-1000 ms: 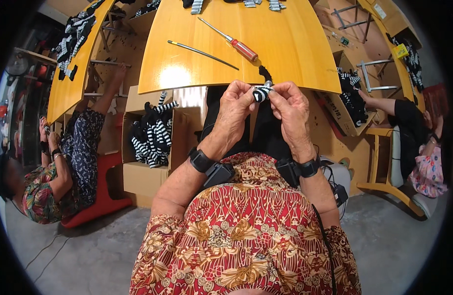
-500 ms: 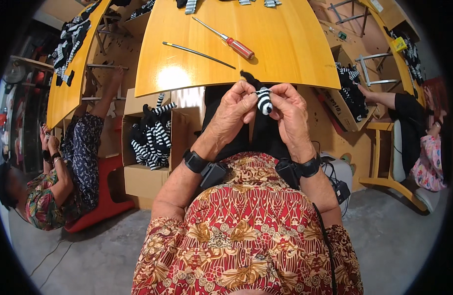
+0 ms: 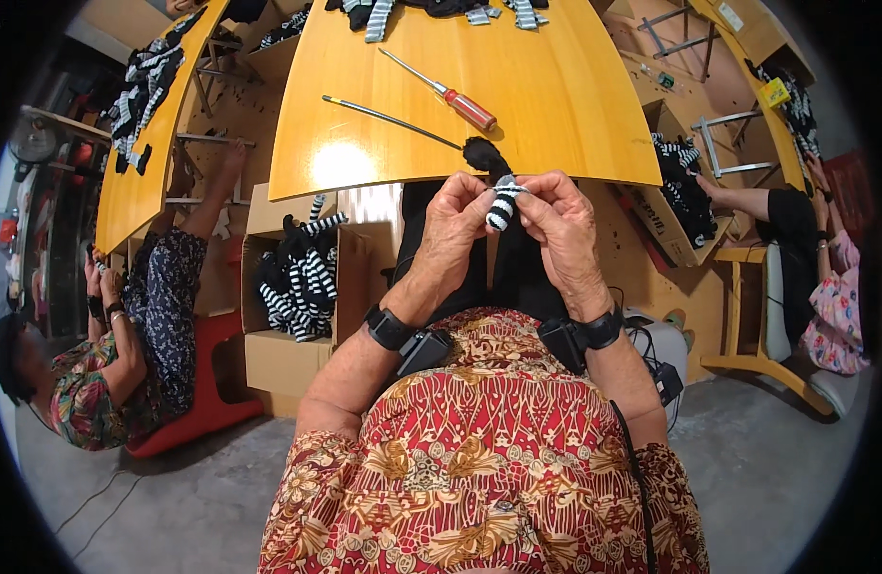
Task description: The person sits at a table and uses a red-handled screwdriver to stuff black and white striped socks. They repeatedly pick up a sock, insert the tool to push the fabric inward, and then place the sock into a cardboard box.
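Observation:
Over the near edge of the table, a small knitted tube (image 3: 503, 212) with black and white stripes hangs between my hands, its rounded end toward me. A black knitted part (image 3: 486, 156) runs from it onto the tabletop. My left hand (image 3: 457, 222) pinches the tube's left side between thumb and fingers. On the other side, my right hand (image 3: 558, 222) pinches it the same way. Just beyond lie a screwdriver (image 3: 468, 108) with a red handle and a thin dark rod (image 3: 388, 120) with a yellow band. The rod's right end comes close to the black part.
Striped and black knitted pieces lie along the far edge of the wooden table (image 3: 575, 115). A cardboard box (image 3: 286, 362) of similar pieces stands left of my legs, another box (image 3: 672, 225) at the right. Co-workers sit at tables on both sides.
The striped tube has turned in my fingers, so its rounded end shows plain stripes and more of the black part lies bunched on the table. The whole view has shifted slightly.

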`<action>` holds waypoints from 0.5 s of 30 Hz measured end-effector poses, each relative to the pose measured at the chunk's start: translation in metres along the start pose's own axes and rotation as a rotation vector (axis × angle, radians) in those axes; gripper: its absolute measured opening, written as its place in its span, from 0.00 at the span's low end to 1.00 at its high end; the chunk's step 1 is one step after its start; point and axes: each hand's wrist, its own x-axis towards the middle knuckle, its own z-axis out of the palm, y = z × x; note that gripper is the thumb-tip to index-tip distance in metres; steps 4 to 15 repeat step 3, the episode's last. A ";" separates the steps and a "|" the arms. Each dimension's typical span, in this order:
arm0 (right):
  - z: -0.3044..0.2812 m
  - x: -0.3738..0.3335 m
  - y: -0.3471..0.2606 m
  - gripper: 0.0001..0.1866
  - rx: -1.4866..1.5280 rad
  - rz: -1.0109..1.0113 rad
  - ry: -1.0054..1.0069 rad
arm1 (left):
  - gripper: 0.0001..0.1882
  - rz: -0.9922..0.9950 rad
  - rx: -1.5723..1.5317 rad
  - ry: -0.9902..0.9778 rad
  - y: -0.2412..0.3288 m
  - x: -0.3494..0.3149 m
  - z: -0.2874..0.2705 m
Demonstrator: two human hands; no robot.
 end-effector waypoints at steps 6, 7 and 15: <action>-0.014 0.005 0.005 0.04 0.077 -0.003 -0.090 | 0.06 -0.008 -0.051 -0.003 0.000 -0.001 0.004; -0.014 0.005 0.005 0.04 0.077 -0.003 -0.090 | 0.06 -0.008 -0.051 -0.003 0.000 -0.001 0.004; -0.014 0.005 0.005 0.04 0.077 -0.003 -0.090 | 0.06 -0.008 -0.051 -0.003 0.000 -0.001 0.004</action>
